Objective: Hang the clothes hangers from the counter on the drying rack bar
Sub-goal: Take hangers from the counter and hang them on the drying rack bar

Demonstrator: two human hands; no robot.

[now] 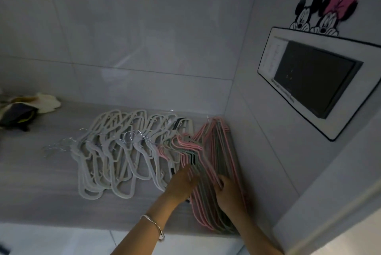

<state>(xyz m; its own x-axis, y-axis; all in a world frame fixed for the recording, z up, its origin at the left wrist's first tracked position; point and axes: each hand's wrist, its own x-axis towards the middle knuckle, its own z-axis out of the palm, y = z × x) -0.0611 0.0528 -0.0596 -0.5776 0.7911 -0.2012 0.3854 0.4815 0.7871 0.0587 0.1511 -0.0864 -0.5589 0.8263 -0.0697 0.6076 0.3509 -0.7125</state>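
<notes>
Clamping thin pink/green hangers (218,151) w/ R hand (228,192) grip; L hand (181,184) flat atop.

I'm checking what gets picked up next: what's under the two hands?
Under the left hand and right hand: the pink and green hangers, stacked on the counter. The parts beneath the palms, and anything below the stack, are covered.
</notes>
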